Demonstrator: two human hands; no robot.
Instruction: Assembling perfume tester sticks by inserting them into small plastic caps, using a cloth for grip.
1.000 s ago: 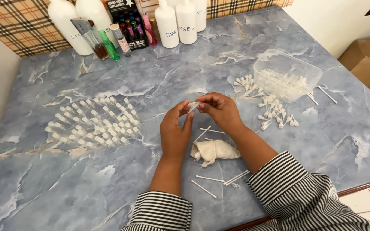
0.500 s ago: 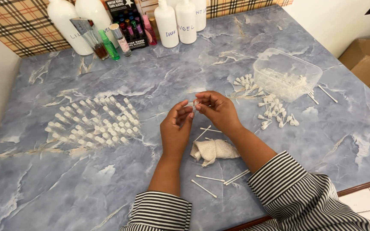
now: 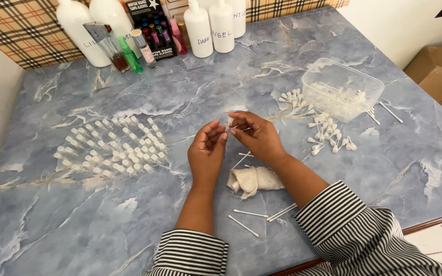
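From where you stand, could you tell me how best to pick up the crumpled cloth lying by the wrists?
Pinch the cloth at its raised folded edge on the near left, coming from above. It lies loosely bunched on the table beside the right hand's wrist, so approach from the open near side.

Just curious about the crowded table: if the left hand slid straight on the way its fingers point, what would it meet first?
The left hand points up and right at the small clear vial pinched between both hands, so it would meet that first, then the right hand fingertips. Depth is hard to judge.
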